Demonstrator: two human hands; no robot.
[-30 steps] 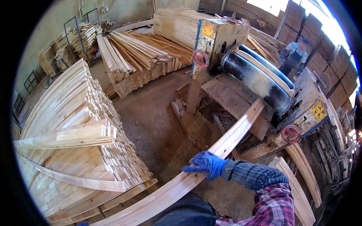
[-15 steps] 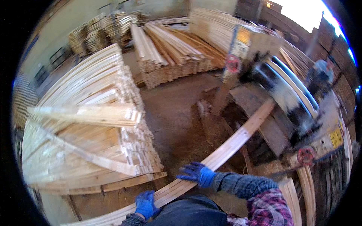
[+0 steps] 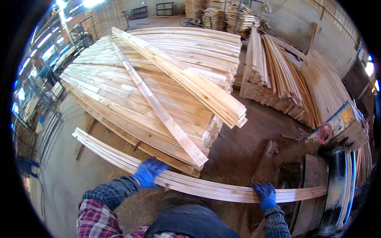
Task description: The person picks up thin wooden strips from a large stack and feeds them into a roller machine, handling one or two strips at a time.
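From my remote seat I saw the big stack (image 3: pixel 198 51) of pale boards fill the middle of the view, which had swung left within the last second. The smaller stack (image 3: pixel 274 101) stood beyond it on the right, and the machine (image 3: pixel 336 186) with black rollers now sat near the right rim. The held boards (image 3: pixel 222 190), a few long strips side by side, had gone from a steep slant to a shallow line across the body; both ends now showed, so I could follow their whole length. Their right end lay over the machine's brown plate (image 3: pixel 313 170) beside a roller, perhaps touching it; the left end stuck out past the left hand (image 3: pixel 150 173). That glove, now further up the view, lay blurred across the boards, and I couldn't make out its grip. The right hand (image 3: pixel 266 195), its forearm rising almost straight, had its grip wrapped over the boards near the plate.
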